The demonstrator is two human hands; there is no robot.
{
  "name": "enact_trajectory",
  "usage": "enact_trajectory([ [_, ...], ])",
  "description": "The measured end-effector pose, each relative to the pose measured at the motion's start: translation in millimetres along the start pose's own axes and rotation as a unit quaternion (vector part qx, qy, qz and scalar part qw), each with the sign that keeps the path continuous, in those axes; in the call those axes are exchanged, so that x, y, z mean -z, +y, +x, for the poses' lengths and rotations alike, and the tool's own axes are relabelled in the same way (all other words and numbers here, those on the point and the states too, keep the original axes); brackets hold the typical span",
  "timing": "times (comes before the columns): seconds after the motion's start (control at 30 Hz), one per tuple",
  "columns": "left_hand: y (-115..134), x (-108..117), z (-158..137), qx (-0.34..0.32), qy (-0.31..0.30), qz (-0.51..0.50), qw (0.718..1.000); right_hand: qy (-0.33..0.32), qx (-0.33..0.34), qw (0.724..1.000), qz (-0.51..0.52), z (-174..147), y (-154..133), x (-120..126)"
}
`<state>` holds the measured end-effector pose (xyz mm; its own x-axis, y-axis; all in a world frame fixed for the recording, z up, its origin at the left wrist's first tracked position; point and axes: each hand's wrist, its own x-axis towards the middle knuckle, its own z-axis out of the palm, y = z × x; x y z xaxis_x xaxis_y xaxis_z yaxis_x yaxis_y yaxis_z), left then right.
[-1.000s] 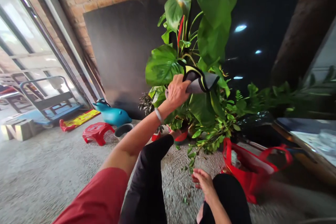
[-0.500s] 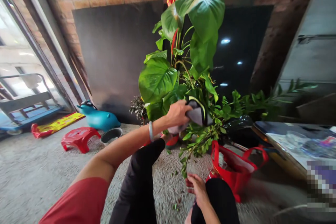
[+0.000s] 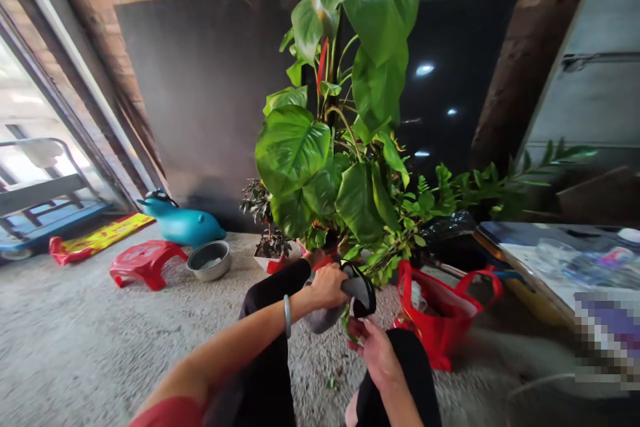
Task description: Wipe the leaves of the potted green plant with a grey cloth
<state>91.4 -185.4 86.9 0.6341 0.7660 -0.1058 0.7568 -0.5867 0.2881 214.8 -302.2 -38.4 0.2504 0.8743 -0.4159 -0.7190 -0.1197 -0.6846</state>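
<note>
A: Head view, items left of the fingers, in order?

B: Well left of them, on the grey gritty floor (image 3: 75,347): a flat red-and-yellow mat (image 3: 95,241), a low red plastic stool (image 3: 145,262), a teal animal-shaped plastic toy (image 3: 183,223) behind it, and a round steel bowl (image 3: 210,260) just right of the stool.

A: Left hand condition?

B: The left hand (image 3: 327,285) is curled tight, fingers wrapped over the top of a grey cloth with black and yellow trim (image 3: 350,297). A pale bangle (image 3: 287,315) sits on that wrist. The cloth hangs from the grip, above the black-trousered knee (image 3: 273,293).

A: Right hand condition?

B: The right hand (image 3: 375,349) lies just below and right of the left-hand fingers, palm up and loosely open. Its fingertips reach the lower edge of the cloth; whether they pinch it cannot be determined.

A: Items above and right of the fingers?

B: Directly above, a tall broad-leafed green potted plant (image 3: 345,127) stands before a dark glossy wall panel (image 3: 210,87). Just right of the fingers sits a red fabric bag with loop handles (image 3: 443,317). Further right, a table edge (image 3: 530,260) carries blurred items.
</note>
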Motion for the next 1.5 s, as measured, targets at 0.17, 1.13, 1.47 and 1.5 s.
enact_trajectory([
  [0.17, 1.1, -8.5, -23.7, -0.021, 0.047, -0.188, 0.981, 0.005, 0.002, 0.997, 0.075, -11.7, -13.4, -16.2],
  [1.13, -29.1, -72.2, -29.6, -0.046, 0.028, -0.902, 0.428, 0.086, 0.013, 0.996, -0.026, -74.2, -6.6, -77.0],
  [1.47, -97.1, -52.8, -3.4, 0.117, 0.181, -0.857, 0.467, 0.121, 0.124, 0.976, -0.133, -57.7, -28.5, -92.5],
  [1.5, -108.1, -45.0, 2.5, 0.161, 0.226, -0.846, 0.455, 0.126, 0.134, 0.973, -0.139, -56.7, -34.3, -93.2],
])
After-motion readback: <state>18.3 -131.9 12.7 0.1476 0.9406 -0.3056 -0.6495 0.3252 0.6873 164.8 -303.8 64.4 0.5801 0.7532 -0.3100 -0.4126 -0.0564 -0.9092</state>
